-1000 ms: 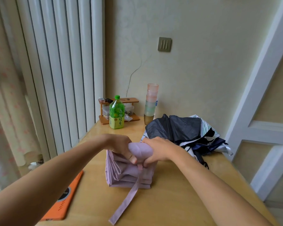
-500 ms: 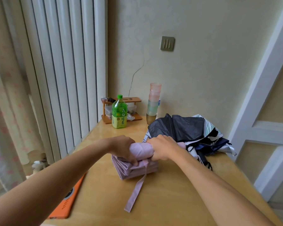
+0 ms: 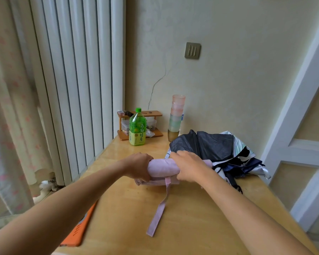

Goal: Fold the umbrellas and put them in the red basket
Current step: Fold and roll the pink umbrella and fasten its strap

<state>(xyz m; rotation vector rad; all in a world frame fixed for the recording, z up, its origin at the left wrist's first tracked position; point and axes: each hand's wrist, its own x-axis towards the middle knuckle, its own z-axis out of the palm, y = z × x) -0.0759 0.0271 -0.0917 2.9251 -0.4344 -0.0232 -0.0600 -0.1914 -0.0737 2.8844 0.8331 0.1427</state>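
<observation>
Head view: both hands curl around the pink umbrella (image 3: 163, 169), rolled into a bundle lying across the wooden table (image 3: 191, 227). The left hand (image 3: 139, 167) grips its left end, fingers wrapped underneath; the right hand (image 3: 189, 167) clasps the other end from above. Between the hands, the umbrella's strap (image 3: 159, 208) hangs loose and trails toward the person. Just beyond the right hand lies a black umbrella (image 3: 206, 146), unfolded and crumpled. Beyond the left hand stands a green bottle (image 3: 137, 128); an orange tablet (image 3: 79, 230) lies under the left forearm.
</observation>
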